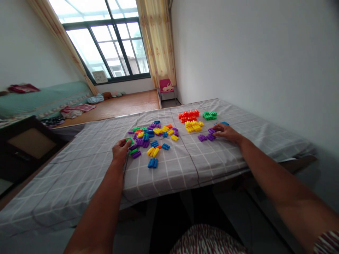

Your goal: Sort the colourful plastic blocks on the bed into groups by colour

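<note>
My left hand (121,149) is at the left edge of a mixed pile, with thumb and fingers closed on a green plastic toy block (130,140). Purple, blue, yellow, orange and green blocks lie loose in that pile, among them a yellow block (153,151) and a blue block (153,163) nearer me. On the right, my right hand (226,132) pinches a purple block (212,131) just over a small purple group (202,137). Behind that group sit a yellow stack (194,126), an orange-red stack (188,115) and a green stack (209,115). Blue blocks (224,123) are partly hidden behind my right hand.
A grey checked cloth (174,173) covers the table. A white wall (254,63) runs along the right. Beyond the table are a low wooden platform (132,102), a pink chair (165,85) and a curtained window. A dark cabinet (31,151) stands at left.
</note>
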Demonstrator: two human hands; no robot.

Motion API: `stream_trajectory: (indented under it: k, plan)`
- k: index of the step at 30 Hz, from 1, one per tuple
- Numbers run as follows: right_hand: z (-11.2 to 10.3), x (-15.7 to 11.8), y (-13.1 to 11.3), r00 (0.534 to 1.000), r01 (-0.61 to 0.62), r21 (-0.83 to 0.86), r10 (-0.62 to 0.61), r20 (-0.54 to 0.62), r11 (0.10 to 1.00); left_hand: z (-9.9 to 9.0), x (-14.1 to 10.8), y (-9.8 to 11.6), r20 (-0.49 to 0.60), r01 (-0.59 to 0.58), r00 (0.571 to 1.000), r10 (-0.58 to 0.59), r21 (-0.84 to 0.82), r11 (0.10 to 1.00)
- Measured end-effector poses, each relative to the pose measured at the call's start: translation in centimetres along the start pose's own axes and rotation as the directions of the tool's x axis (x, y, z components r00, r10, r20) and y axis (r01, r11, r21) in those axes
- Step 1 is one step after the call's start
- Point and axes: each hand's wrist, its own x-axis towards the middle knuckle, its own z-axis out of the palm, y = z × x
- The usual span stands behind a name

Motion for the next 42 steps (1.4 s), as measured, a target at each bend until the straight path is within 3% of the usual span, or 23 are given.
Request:
stream_trajectory:
  k: [17,19,25,30,33,37,40,42]
  plan:
    - [-0.6,0.2,-2.1,0.966,0.033,-0.23,0.029,0.258,0.973,0.0,0.0,-0.1,0.013,-0.005,1.0,0.006,-0.017,1.0]
    - [-0.5,0.4,-2.0,0.968,0.037,-0.235,0.024,0.248,0.971,-0.1,0.1,-0.3,0.025,-0.012,1.0,0.012,-0.02,1.0]
    - [0.7,1.3,-0.8,0.997,0.027,-0.289,-0.007,0.072,0.957,-0.1,0.2,-0.6,0.045,-0.041,0.998,0.04,0.006,0.999]
    - [0.7,1.1,-0.5,0.991,0.086,-0.371,-0.04,0.129,0.925,-0.1,-0.2,-0.6,0.088,-0.072,0.994,0.067,0.055,0.996]
    - [0.5,1.0,-1.0,0.992,0.114,-0.44,-0.076,0.104,0.891,0.1,-0.3,-0.7,0.113,-0.097,0.99,0.089,0.065,0.993]
    - [3.1,1.5,-3.4,0.973,0.212,-0.5,-0.228,0.029,0.84,0.3,0.1,-1.2,0.127,-0.18,0.979,0.162,0.144,0.973]
    - [6.5,2.2,-5.7,0.948,0.304,-0.583,-0.303,0.102,0.753,0.3,0.3,-1.6,0.124,-0.224,0.972,0.201,0.218,0.95]
    - [8.1,2.9,-6.8,0.947,0.302,-0.656,-0.299,0.121,0.692,0.3,0.2,-1.8,0.126,-0.231,0.97,0.207,0.227,0.946]
